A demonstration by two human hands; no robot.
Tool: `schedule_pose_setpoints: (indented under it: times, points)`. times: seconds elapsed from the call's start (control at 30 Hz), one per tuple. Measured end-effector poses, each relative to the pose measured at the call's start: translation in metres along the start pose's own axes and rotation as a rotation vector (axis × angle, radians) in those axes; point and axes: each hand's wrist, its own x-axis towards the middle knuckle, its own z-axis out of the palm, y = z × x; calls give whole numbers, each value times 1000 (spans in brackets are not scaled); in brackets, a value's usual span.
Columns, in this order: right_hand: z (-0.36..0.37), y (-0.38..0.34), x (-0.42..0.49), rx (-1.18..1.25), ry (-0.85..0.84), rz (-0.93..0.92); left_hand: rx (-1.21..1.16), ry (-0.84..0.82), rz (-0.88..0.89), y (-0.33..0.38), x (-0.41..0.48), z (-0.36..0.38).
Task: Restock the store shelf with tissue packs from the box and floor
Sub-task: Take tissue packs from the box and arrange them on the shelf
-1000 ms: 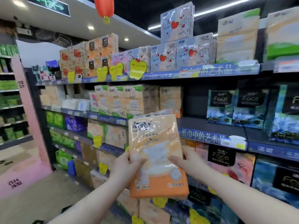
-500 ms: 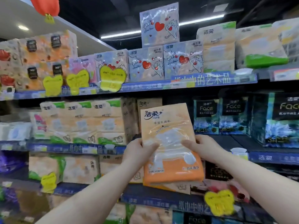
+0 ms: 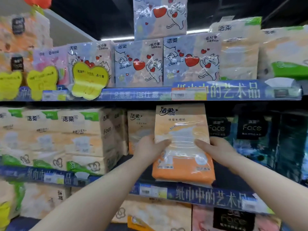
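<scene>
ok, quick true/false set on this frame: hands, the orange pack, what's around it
1. The left hand and right hand both hold the orange tissue pack. True.
2. The pack is upside down. False: its logo is at the top.
3. Dark Face packs stand to its right. True.
4. Green-label packs sit directly above it. False: cat-and-heart packs sit there.

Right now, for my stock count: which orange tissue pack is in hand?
The front orange pack, gripped by left hand and right hand; its twin stands behind.
</scene>
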Motion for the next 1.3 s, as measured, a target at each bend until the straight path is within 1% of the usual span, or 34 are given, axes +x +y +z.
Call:
schedule_pose_setpoints:
  times: [0.1,0.27,0.37,0.47,0.57,0.7,0.77,0.87,0.93,0.97,1.0,1.03,1.07,1.1,1.13,1.17,1.2,1.23,1.27,1.3]
  points:
    - [2,13,33,67,-18,-24,-84,14,-17,-6,28,21]
    - [19,41,70,111,-36,-40,-117,34,-41,-24,55,44]
    - [32,54,84,148,-33,-4,-97,29,-54,-39,73,54]
    - [43,65,95,154,5,48,-83,15,-75,-51,90,63]
    - [51,70,101,147,53,84,-56,-12,-59,-61,106,70]
    - [64,68,110,129,137,123,25,-56,-38,-74,122,71]
    - [68,67,113,116,153,153,138,-69,-18,-79,129,68]
    - [67,66,115,77,145,196,364,42,98,-81,141,56]
    - [63,63,115,25,172,211,448,121,149,-77,151,41]
    - [62,60,115,0,197,208,458,153,202,-75,159,34]
    - [61,57,113,-32,224,186,475,167,284,-73,167,27]
    - [61,53,111,-101,249,143,518,147,360,-68,173,19]
    - [62,47,108,-222,281,80,568,100,415,-64,180,14]
    - [62,40,105,-399,338,-15,605,54,447,-60,186,9]
    - [63,36,104,-609,426,-152,621,33,460,-58,192,6]
    - [64,34,106,-809,501,-296,623,42,469,-57,199,5]
    - [67,33,108,-956,555,-413,626,63,468,-56,205,4]
    - [70,34,112,-1057,571,-511,646,77,456,-55,211,3]
    - [76,37,115,-1142,525,-584,681,81,440,-54,216,3]
    - [82,41,117,-1199,436,-621,717,72,422,-55,219,3]
